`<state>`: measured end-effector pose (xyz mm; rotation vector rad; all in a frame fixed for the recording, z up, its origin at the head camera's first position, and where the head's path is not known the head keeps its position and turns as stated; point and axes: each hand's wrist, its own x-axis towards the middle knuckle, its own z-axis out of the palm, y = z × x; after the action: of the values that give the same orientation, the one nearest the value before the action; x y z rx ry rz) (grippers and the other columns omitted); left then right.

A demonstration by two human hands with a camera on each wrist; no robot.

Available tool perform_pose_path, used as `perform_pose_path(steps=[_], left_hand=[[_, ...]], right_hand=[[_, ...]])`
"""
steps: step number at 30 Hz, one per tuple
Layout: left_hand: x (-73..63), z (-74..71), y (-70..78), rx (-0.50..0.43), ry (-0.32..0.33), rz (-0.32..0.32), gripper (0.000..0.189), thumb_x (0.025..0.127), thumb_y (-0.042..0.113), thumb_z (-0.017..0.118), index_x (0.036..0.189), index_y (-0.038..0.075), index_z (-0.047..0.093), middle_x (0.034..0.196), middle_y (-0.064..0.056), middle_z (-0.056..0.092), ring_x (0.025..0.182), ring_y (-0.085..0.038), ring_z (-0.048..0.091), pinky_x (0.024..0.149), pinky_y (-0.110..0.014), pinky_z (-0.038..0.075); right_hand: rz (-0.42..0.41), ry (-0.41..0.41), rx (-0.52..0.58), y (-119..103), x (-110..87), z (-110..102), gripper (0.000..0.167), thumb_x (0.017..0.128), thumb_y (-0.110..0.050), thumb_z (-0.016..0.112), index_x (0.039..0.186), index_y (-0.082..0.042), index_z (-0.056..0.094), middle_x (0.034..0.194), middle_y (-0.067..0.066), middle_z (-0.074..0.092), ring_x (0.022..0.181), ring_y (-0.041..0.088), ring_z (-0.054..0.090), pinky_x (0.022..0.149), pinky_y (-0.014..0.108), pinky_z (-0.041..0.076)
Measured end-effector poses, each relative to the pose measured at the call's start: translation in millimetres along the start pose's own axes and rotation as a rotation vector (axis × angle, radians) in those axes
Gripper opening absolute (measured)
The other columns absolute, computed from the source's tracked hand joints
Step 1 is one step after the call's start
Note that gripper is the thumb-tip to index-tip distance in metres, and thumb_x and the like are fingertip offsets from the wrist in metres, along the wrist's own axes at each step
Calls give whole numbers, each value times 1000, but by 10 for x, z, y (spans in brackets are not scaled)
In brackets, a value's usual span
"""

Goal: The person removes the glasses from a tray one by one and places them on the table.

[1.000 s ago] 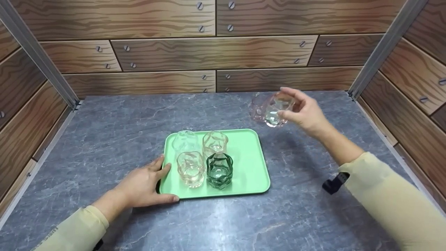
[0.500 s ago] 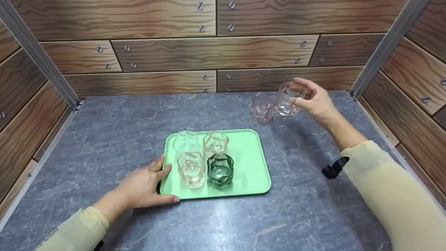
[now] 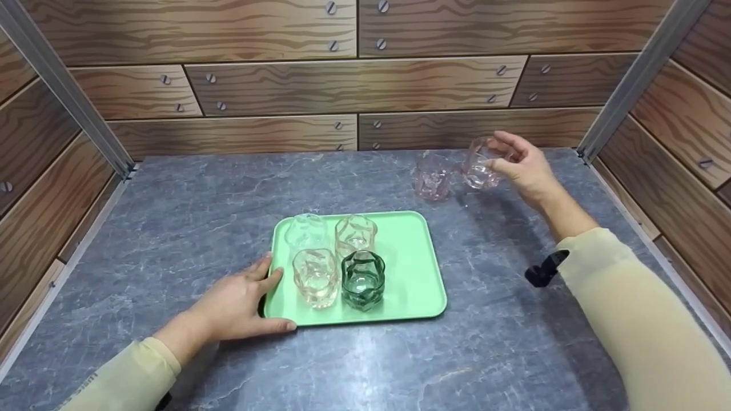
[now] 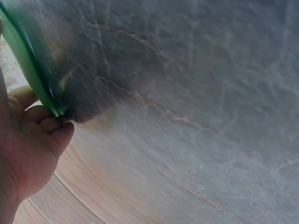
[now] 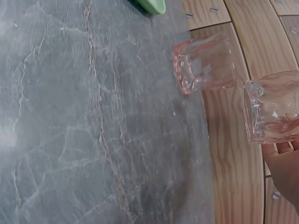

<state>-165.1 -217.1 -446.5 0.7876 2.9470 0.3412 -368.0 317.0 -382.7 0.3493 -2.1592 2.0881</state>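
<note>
Head view: green tray (image 3: 412, 268) on surface (image 3: 188, 200) carries four glasses: dark green glass (image 3: 363, 281) by near edge, front-left glass (image 3: 316, 278) beside it, back-left glass (image 3: 308, 233) and back-right glass (image 3: 355, 233) toward far edge. Left hand (image 3: 237, 305) holds tray's near-left corner; only left wrist view shows fingers (image 4: 39, 116) folded there. Right hand (image 3: 528, 171) grips clear pinkish glass (image 3: 481, 166) near surface's far edge, beside pink glass (image 3: 432, 180); right wrist view shows just tray's corner.
</note>
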Motion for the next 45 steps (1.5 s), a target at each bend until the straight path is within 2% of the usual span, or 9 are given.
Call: perform_pose_path(steps=[8, 18, 26, 31, 33, 38, 45], left_hand=[[5, -26, -10, 11, -8, -11, 116, 84, 89, 59, 155, -3, 50, 161, -38, 33, 143, -54, 44, 108, -66, 47], [1, 0, -2, -2, -10, -13, 117, 84, 89, 59, 155, -3, 50, 161, -38, 34, 143, -55, 44, 108, -66, 46], [6, 15, -10, -1, -3, -7, 116, 85, 88, 59, 154, -4, 51, 160, -39, 35, 144, -53, 45, 109, -65, 47], [10, 8, -9, 2, -7, -6, 116, 85, 88, 59, 154, -4, 51, 160, -39, 34, 144, -53, 45, 109, -65, 47], [6, 6, -8, 3, -10, -7, 116, 85, 88, 59, 155, -4, 51, 160, -39, 34, 143, -54, 45, 108, -65, 47], [-2, 7, -4, -3, -13, -8, 116, 85, 88, 59, 155, -4, 50, 160, -39, 34, 144, -54, 44, 108, -65, 47], [2, 0, -1, -2, -14, -6, 117, 85, 88, 59, 155, -4, 50, 161, -38, 33, 145, -53, 43, 109, -65, 46]], right_hand=[[13, 12, 13, 133, 19, -41, 69, 90, 19, 64, 155, 13, 40, 115, -7, 72, 115, 18, 59, 89, 17, 54], [38, 16, -144, 310, 11, -90, 68, 93, 10, 67, 156, 10, 40, 123, -7, 68, 116, 16, 55, 89, 15, 49], [51, 27, -125, 422, -3, -40, 70, 91, 10, 69, 155, 12, 41, 129, 4, 66, 120, 15, 56, 93, 15, 46], [63, 21, -168, 471, -2, -34, 71, 91, 8, 70, 156, 10, 42, 128, 1, 65, 122, 18, 55, 94, 15, 46], [72, 6, -205, 482, -1, -31, 71, 93, 6, 69, 158, 9, 40, 134, 5, 63, 125, 20, 53, 95, 15, 45], [102, -12, -229, 510, 20, -21, 73, 95, 4, 68, 161, 7, 36, 151, 25, 51, 130, 25, 49, 95, 15, 44], [116, -1, -229, 543, 52, -4, 72, 94, 5, 66, 160, 8, 36, 152, 26, 50, 127, 23, 50, 94, 14, 44]])
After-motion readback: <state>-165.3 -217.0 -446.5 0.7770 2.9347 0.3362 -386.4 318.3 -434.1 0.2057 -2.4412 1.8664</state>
